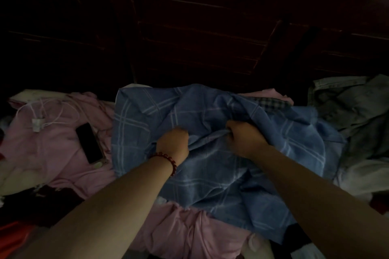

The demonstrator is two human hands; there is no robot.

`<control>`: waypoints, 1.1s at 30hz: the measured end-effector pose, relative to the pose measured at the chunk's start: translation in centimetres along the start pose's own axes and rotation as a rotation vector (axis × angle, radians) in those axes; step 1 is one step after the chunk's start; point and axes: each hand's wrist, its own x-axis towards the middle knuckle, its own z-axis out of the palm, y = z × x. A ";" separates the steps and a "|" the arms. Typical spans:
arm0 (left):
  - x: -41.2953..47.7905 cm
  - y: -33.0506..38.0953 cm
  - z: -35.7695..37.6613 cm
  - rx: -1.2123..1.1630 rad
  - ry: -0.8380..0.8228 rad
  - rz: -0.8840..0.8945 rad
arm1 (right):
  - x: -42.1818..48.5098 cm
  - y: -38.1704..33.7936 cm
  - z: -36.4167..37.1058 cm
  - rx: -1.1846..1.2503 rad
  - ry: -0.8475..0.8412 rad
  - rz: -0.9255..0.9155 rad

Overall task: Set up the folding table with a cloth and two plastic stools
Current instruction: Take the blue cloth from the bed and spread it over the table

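Dim room, dark wooden furniture (189,38) behind a heap of laundry. Blue checked cloth (210,174) lies crumpled on pink fabric (52,143), phone (90,146) just left of it (screen dark). Left hand (173,143) and right hand (244,139) are both fisted, gripping bunched folds at the cloth's middle.

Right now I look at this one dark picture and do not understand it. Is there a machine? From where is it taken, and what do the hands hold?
There is no machine. A person wears one camera on the head; it looks forward and down, so you see their own two arms. The left hand, with a red bead bracelet, and the right hand both grip a blue checked cloth. The cloth lies on pink fabric. Left of it lie a phone and a white cable; a grey garment lies on the right. The background is too dark to read.
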 end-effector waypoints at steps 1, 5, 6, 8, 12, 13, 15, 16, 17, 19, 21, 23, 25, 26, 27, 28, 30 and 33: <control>-0.1 -0.2 -0.6 -0.044 0.026 -0.001 | -0.3 -0.3 -0.1 0.020 -0.027 0.000; -1.0 -0.2 -3.7 -0.192 0.133 0.056 | -1.6 -2.3 -1.0 0.134 -0.027 0.009; -1.2 -0.2 -4.5 -0.250 0.153 0.085 | -1.8 -3.0 -1.3 0.166 -0.012 0.006; -1.7 0.0 -6.0 -0.340 0.177 0.145 | -2.0 -4.4 -1.7 0.213 0.048 -0.003; -3.2 0.3 -9.2 -0.476 0.188 0.235 | -2.5 -6.7 -2.9 0.157 0.179 -0.001; -3.6 0.3 -10.1 -0.513 0.190 0.243 | -2.6 -7.1 -3.2 0.114 0.186 0.005; -4.3 -0.1 -11.5 -0.593 0.203 0.259 | -2.7 -8.0 -4.1 0.091 0.211 0.039; -4.6 -0.5 -12.2 -0.637 0.213 0.264 | -2.7 -8.4 -4.5 0.120 0.239 0.058; -5.0 -0.8 -12.8 -0.684 0.218 0.257 | -2.8 -8.9 -5.0 0.166 0.270 0.074; -6.0 -1.5 -14.0 -0.782 0.221 0.234 | -3.2 -10.0 -6.1 0.292 0.327 0.101; -7.1 -1.9 -15.3 -0.868 0.212 0.228 | -3.8 -11.2 -7.4 0.416 0.339 0.156; -8.2 -2.2 -16.7 -0.855 0.213 0.248 | -4.3 -12.2 -8.4 0.481 0.323 0.181; -9.1 -2.7 -18.0 -0.750 0.190 0.294 | -5.0 -13.0 -9.3 0.489 0.297 0.180; -9.4 -3.1 -18.6 -0.667 0.171 0.322 | -5.4 -13.2 -9.6 0.490 0.288 0.170; -9.7 -3.5 -19.1 -0.567 0.148 0.349 | -5.8 -13.2 -9.9 0.489 0.284 0.156; -10.0 -3.9 -19.5 -0.484 0.130 0.368 | -6.4 -13.3 -10.3 0.482 0.283 0.140; -10.6 -4.4 -20.1 -0.444 0.126 0.384 | -7.6 -13.5 -10.9 0.464 0.264 0.122; -11.4 -4.0 -20.5 -0.518 0.160 0.396 | -9.2 -14.2 -11.1 0.459 0.248 0.102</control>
